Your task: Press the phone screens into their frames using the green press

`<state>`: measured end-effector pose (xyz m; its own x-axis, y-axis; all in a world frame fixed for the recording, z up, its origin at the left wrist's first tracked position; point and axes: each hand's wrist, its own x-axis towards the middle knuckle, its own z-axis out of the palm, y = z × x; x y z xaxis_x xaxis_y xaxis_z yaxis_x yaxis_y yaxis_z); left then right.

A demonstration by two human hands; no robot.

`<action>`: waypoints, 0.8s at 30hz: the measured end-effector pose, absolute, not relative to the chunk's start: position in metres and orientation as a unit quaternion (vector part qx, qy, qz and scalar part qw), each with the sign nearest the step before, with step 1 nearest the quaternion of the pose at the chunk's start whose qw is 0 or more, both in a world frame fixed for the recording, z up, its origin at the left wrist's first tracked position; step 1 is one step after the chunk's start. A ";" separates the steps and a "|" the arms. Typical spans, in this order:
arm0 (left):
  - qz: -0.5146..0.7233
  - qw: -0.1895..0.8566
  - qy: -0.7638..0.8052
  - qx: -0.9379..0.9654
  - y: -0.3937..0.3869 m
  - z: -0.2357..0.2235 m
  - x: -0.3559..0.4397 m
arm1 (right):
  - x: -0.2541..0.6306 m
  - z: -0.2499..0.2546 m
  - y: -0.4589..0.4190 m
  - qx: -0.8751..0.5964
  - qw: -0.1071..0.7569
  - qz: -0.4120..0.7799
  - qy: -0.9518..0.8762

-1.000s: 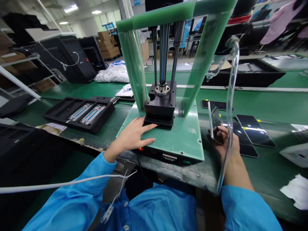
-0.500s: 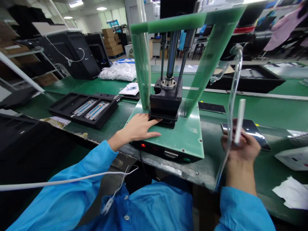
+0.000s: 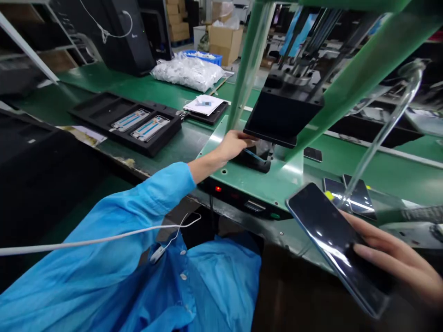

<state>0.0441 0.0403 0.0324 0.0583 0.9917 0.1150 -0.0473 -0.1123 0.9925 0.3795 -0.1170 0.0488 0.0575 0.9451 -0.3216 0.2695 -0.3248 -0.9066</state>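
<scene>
My left hand (image 3: pixel 233 145) reaches under the raised black press block (image 3: pixel 282 115), fingers closed at a thin flat phone (image 3: pixel 255 155) with a blue edge. That phone sits tilted in the black fixture (image 3: pixel 261 167) on the green press base; the block and my fingers partly hide it. In my right hand (image 3: pixel 391 253) is another phone (image 3: pixel 320 226), dark glossy screen up, gripped near its lower end with the thumb over the screen. It is held in front of the press's right side, above the bench edge.
Left of the press lies a black foam tray (image 3: pixel 148 145) with two phone frames. Papers (image 3: pixel 204 105) rest on a dark tray behind. Several phones (image 3: pixel 360 196) lie to the right, near a clear hose (image 3: pixel 384 133). A white cable (image 3: pixel 104 240) crosses my left arm.
The press block now stands higher above the fixture. My left hand has gone from flat on the base to fingers under the block. My right hand now holds a phone and is nearer me.
</scene>
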 end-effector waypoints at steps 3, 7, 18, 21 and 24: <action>0.496 0.596 0.445 0.448 -0.008 0.042 0.001 | 0.334 0.058 -0.099 -0.609 0.345 0.578 -0.420; 0.495 0.690 0.410 0.332 -0.078 0.031 -0.053 | 0.286 0.057 -0.054 -0.558 0.406 0.605 -0.398; 0.430 0.253 0.511 0.700 -0.127 0.020 -0.134 | 0.221 0.068 0.047 -0.585 0.396 0.526 -0.473; 0.363 0.056 0.509 0.778 -0.112 0.013 -0.129 | 0.222 0.073 0.052 -0.666 0.272 0.389 -0.576; 0.253 -0.085 0.502 0.823 -0.088 -0.002 -0.112 | 0.232 0.069 0.043 -0.656 0.082 0.171 -0.731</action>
